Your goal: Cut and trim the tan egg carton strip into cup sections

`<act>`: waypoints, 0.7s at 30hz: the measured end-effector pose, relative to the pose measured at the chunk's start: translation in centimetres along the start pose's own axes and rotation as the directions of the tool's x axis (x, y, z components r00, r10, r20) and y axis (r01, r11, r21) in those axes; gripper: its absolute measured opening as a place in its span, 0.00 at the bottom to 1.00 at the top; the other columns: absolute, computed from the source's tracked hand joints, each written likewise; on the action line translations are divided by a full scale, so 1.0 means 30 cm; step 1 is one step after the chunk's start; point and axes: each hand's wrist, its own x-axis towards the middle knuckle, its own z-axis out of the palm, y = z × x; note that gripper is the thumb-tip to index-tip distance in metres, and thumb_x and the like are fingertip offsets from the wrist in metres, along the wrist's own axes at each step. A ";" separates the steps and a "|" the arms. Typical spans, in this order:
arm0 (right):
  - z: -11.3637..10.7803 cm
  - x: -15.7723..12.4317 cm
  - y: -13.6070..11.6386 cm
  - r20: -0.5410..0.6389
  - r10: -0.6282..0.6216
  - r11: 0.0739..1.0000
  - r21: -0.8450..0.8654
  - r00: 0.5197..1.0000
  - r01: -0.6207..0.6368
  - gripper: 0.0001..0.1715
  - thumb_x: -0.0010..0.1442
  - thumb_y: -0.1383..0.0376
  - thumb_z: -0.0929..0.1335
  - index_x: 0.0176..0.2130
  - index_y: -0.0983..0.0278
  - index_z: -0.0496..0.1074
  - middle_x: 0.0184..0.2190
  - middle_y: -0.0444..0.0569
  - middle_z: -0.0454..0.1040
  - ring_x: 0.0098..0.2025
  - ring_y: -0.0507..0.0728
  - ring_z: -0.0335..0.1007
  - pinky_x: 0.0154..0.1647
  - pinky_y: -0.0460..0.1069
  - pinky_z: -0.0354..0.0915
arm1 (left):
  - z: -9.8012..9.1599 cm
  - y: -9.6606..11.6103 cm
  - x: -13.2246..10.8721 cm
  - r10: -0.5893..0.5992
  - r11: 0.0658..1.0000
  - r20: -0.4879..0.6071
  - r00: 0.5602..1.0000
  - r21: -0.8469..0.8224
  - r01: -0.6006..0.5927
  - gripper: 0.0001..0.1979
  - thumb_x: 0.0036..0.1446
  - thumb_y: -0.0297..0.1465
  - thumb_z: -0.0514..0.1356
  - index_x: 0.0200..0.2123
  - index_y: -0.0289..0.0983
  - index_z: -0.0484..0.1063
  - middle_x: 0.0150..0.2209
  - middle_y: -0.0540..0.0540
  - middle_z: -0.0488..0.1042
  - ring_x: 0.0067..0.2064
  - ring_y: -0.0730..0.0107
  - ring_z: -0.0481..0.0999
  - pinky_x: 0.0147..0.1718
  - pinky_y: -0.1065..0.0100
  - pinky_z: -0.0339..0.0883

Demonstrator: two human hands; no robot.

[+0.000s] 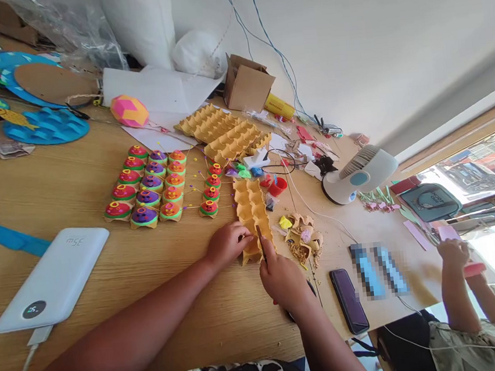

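Observation:
A long strip of yellow-brown egg carton (250, 208) lies lengthwise in front of me, its cups facing up. My left hand (231, 242) grips its near left edge, fingers curled at the rim. Closed in a fist, my right hand (280, 278) holds a thin dark blade (260, 239) that points away from me over the near cups. The tool's handle is hidden in the palm. Left of the strip stand several painted carton-cup figures (211, 195) with smiling faces. Just right of it is a cluster of cut cups (302, 235) holding yellow and pink clay and brown shreds.
Larger egg cartons (225, 132) lie behind. A red cup (278, 186), a white fan (360, 172) and a phone (349, 301) are on the right. A white power bank (53, 280) lies left. Another person's hands (454, 253) work at far right.

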 end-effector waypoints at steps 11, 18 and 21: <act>0.044 -0.169 0.091 0.009 -0.011 0.977 0.212 1.000 0.009 0.33 0.70 0.62 0.56 0.72 0.55 0.49 0.42 0.47 0.81 0.40 0.58 0.79 0.37 0.48 0.64 | 0.004 0.001 -0.003 -0.001 1.000 -0.023 1.000 -0.021 0.001 0.05 0.61 0.31 0.63 0.33 0.40 0.79 0.38 0.48 0.79 0.41 0.67 0.77 0.42 0.68 0.67; 0.081 -0.194 0.068 0.014 0.018 0.987 0.157 1.000 -0.020 0.35 0.70 0.63 0.56 0.73 0.57 0.48 0.43 0.49 0.82 0.42 0.59 0.79 0.38 0.48 0.67 | 0.002 0.006 -0.003 -0.009 1.000 -0.029 1.000 -0.013 0.009 0.06 0.61 0.31 0.62 0.32 0.41 0.79 0.38 0.49 0.80 0.41 0.66 0.78 0.43 0.67 0.67; 0.075 -0.197 0.050 0.031 0.040 0.993 0.105 0.999 -0.044 0.35 0.70 0.63 0.56 0.73 0.58 0.48 0.42 0.49 0.82 0.40 0.59 0.80 0.37 0.48 0.67 | 0.004 0.003 -0.004 -0.008 1.000 -0.032 0.999 -0.014 0.008 0.05 0.60 0.31 0.63 0.32 0.41 0.79 0.38 0.49 0.80 0.41 0.66 0.78 0.43 0.67 0.68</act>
